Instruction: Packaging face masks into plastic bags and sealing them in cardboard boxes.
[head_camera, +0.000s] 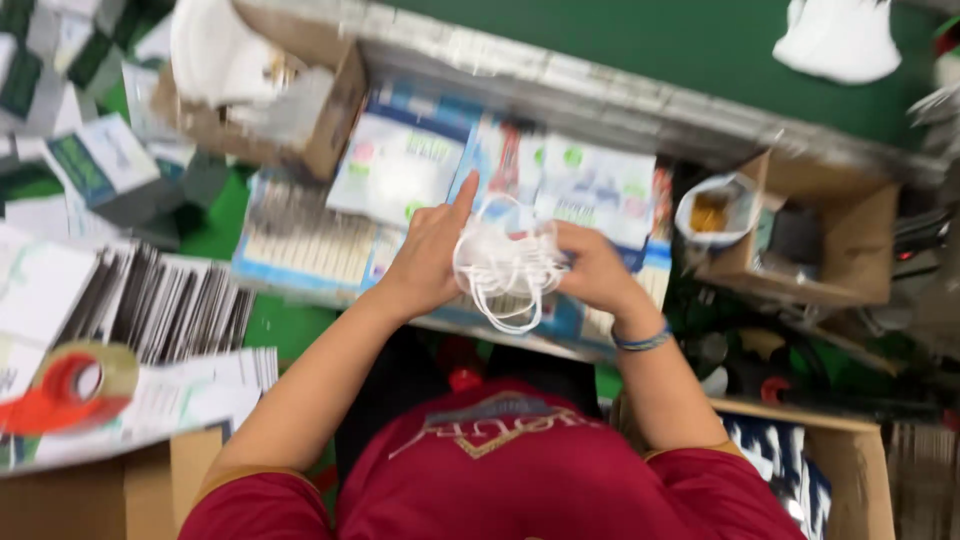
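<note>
Above the person's lap, both hands met around a small bunch of white masks (505, 262) with thin white loops hanging down. Those masks sat right between the two hands, over the front edge of a pile of flat printed packets (420, 165). The left hand (428, 258) held the left side of the bunch, with one finger sticking straight up and the others curled in. The right hand (590, 270) was closed on the right side of the bunch, its fingers bent around the white loops. A blue band (642, 340) ringed the right wrist. The picture was blurry, so the exact number of masks could not be told.

Under the hands lay the blue and white packets, spread side by side on a low shelf. Behind them ran a grey metal rail (600, 95), and past it a green belt (650, 40) with a white lump (838, 38) near the far right corner. A brown cardboard box (320, 110) stood at the far left with white stuff inside. Another brown box (840, 240) sat on the right, next to a white bag (715, 210) with something yellow in it. Near the left edge was a roll of tape (85, 375) on an orange holder, beside a row of thin dark cards (170, 305) standing on edge. The person wore a dark red shirt (500, 480).
</note>
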